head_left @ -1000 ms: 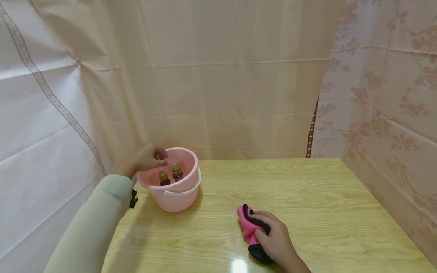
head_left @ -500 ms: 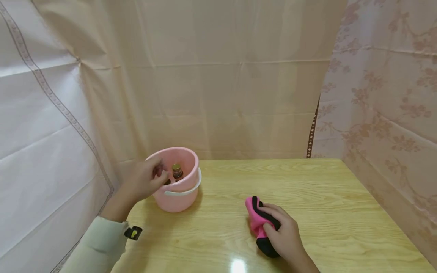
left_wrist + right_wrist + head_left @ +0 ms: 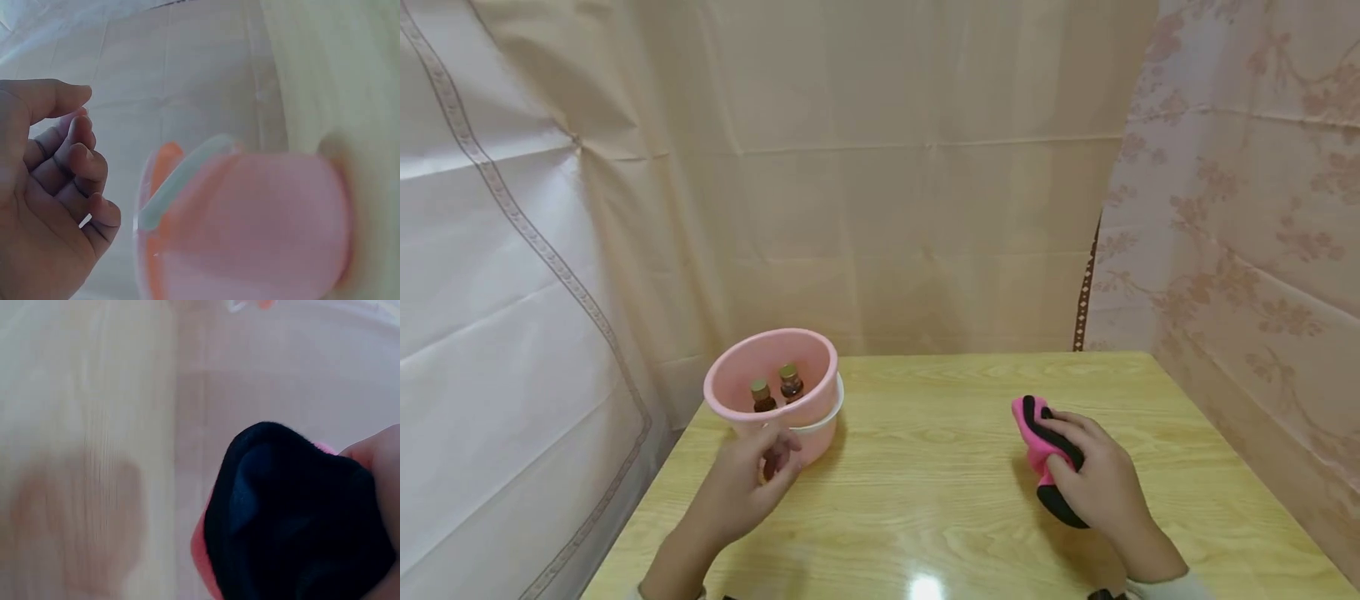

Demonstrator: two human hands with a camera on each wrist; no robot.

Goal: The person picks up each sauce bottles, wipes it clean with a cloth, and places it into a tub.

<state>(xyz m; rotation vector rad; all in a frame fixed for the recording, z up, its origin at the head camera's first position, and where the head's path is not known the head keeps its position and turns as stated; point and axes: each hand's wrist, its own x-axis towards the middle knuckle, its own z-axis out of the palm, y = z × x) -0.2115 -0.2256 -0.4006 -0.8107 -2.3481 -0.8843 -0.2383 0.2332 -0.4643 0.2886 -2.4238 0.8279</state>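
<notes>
My right hand (image 3: 1097, 471) grips a soft pink-and-black cloth piece (image 3: 1037, 442) above the right half of the table. In the right wrist view the black end of this cloth piece (image 3: 294, 519) faces the camera, and its exact kind is unclear. My left hand (image 3: 741, 487) holds nothing, its fingers loosely bent, in front of the pink bucket (image 3: 730, 358). The left wrist view shows a gap between the hand (image 3: 56, 181) and the bucket (image 3: 262, 231). Two brown glass bottles with gold caps, a left one (image 3: 763, 397) and a right one (image 3: 791, 383), stand inside the bucket.
A white handle (image 3: 823, 421) hangs down the bucket's right side. The wooden table (image 3: 917, 500) ends at a beige cloth (image 3: 910, 208) behind and a floral cloth (image 3: 1247, 217) on the right. White cloth (image 3: 497, 317) hangs at the left.
My left hand has come out from over the bucket and back toward me. My right hand, with the cloth piece, has moved right and farther away, up off the table.
</notes>
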